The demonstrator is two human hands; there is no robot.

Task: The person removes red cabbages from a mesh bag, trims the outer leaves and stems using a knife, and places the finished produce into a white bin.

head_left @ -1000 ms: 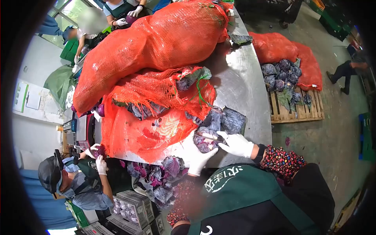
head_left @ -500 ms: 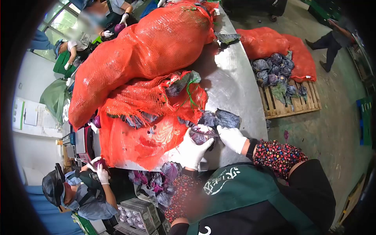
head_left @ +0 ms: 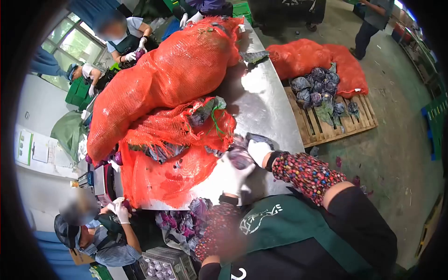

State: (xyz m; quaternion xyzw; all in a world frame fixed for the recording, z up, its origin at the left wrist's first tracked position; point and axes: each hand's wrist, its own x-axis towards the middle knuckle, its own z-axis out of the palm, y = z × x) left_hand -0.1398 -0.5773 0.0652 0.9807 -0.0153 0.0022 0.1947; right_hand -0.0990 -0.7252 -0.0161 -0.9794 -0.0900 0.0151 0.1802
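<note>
A purple cabbage (head_left: 239,157) lies on the steel table (head_left: 266,107) at its near edge. My left hand (head_left: 233,175), in a white glove, holds it from the front. My right hand (head_left: 258,150), also gloved, presses on its right side, with a loose dark leaf (head_left: 261,138) just beyond it. In the earlier frames a knife blade lay across the cabbage; now I cannot make it out. An opened orange net sack (head_left: 177,149) with more cabbages lies right beside my left hand.
A large full orange sack (head_left: 172,74) fills the table's far half. A wooden pallet (head_left: 326,121) with cabbages and orange sacks (head_left: 317,58) stands on the floor at right. Cut leaves (head_left: 186,224) pile below the table. Other people work at left (head_left: 100,233) and at the far end.
My view has swung down and left. Both hands have closed in around the cabbage, and the right hand has moved left over it. The blade is no longer visible.
</note>
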